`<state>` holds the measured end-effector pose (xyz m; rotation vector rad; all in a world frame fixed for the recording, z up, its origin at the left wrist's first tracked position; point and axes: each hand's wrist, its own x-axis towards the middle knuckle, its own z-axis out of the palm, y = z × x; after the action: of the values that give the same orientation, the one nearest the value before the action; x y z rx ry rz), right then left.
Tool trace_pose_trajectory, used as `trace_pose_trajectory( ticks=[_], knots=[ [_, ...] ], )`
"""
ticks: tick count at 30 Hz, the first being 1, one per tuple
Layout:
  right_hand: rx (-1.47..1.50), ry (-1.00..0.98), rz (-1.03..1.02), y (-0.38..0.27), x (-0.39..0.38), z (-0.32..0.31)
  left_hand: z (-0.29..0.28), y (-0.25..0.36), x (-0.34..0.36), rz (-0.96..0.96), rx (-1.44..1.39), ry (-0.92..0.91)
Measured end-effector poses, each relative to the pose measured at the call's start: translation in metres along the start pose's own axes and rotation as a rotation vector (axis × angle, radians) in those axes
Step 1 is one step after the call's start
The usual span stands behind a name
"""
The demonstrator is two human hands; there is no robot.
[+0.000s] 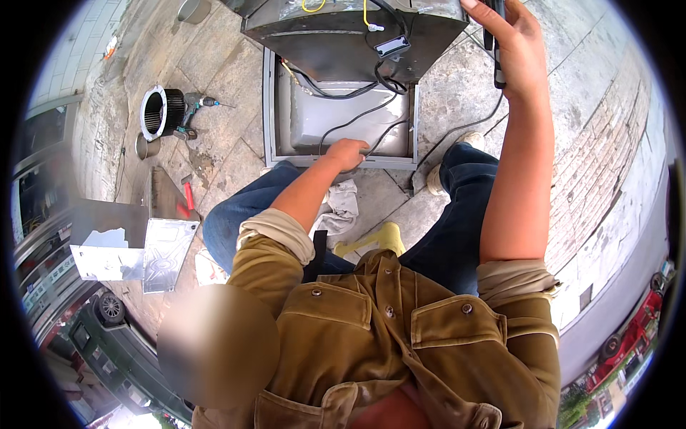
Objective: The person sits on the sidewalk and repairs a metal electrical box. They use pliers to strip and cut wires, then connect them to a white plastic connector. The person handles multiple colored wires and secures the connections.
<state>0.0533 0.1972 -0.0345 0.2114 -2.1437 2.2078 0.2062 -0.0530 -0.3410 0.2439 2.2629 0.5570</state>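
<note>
Before me on the paving lies a shallow grey metal frame (270, 114) with a pale inner panel (343, 118). A dark metal housing (343, 53) rises at its far side, with black cables (357, 107) and a small black box (392, 47) hanging from it. My left hand (348, 154) is closed over the frame's near rim, beside a thin cable; its fingertips are partly hidden. My right hand (518, 46) is raised at the housing's far right, wrapped round a long black object (498, 61) whose kind I cannot make out. Its thumb points left toward the housing.
To the left are a blower wheel (171, 111), a cordless drill (191, 113), a metal cup (148, 146), a red-handled hammer (189, 191) and bent sheet metal (168, 247). A white rag (341, 204) and a yellow stool (388, 236) are between my legs. A black cord (457, 129) crosses the paving.
</note>
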Motion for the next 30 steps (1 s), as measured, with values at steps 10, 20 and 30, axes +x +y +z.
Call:
trace_pose_trajectory(
  ticks=[10, 20, 30],
  knots=[
    [0.039, 0.060, 0.056, 0.003, -0.001, -0.006, 0.072, 0.013, 0.032, -0.206, 0.073, -0.094],
    [-0.107, 0.142, -0.053, 0.012, 0.000, -0.005, -0.053, 0.018, -0.045, -0.121, -0.428, 0.098],
    [-0.060, 0.049, 0.216, -0.001, -0.028, -0.056, -0.153, 0.087, -0.210, 0.280, -0.753, 0.355]
  ],
)
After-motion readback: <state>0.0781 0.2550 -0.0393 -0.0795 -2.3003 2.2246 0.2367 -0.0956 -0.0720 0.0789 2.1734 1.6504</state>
